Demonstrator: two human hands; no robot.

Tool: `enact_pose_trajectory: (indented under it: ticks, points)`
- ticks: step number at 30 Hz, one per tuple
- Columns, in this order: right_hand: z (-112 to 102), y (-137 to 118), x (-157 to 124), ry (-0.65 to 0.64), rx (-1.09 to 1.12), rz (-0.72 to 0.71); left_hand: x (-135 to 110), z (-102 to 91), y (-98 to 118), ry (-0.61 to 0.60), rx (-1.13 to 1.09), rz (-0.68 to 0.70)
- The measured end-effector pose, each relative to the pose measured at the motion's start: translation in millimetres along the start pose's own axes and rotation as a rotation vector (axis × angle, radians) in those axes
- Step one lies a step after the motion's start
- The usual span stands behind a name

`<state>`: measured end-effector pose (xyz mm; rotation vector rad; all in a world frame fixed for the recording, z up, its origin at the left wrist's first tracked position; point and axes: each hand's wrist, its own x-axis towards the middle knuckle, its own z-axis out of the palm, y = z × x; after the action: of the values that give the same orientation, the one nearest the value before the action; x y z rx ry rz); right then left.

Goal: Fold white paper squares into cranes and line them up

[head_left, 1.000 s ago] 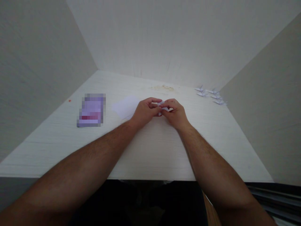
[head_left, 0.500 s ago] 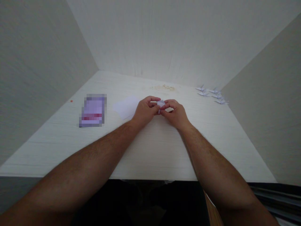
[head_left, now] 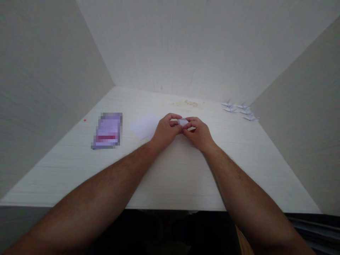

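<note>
A small folded piece of white paper [head_left: 182, 122] is pinched between my two hands above the middle of the table. My left hand [head_left: 167, 130] grips its left side, thumb in front and fingers behind. On the other side my right hand [head_left: 198, 132] holds it between thumb and fingers, the fingertips of both hands nearly meeting. Fingers cover much of the paper, so its exact folds are hidden. Just left of my left hand, white paper sheets [head_left: 145, 125] lie flat on the table, partly behind the hand.
Several folded white paper cranes [head_left: 243, 109] stand in a group at the back right. A pixelated purple and red item [head_left: 108, 129] lies on the left of the white table [head_left: 175, 177]. Walls close in the back and both sides. Brownish marks [head_left: 190, 103] show near the back wall.
The whole view has shifted slightly, so the table sits lower in the picture. My fingers have moved a little on the folded paper, which both hands still hold.
</note>
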<state>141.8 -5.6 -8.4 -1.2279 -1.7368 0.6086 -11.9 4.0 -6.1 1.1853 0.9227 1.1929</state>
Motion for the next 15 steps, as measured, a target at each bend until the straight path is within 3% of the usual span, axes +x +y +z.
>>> enact_pose_trajectory:
  ticks: [15]
  points:
    - [3.8, -0.2, 0.4, 0.02, 0.055, 0.033, -1.3, 1.7, 3.8, -0.028, -0.042, -0.013]
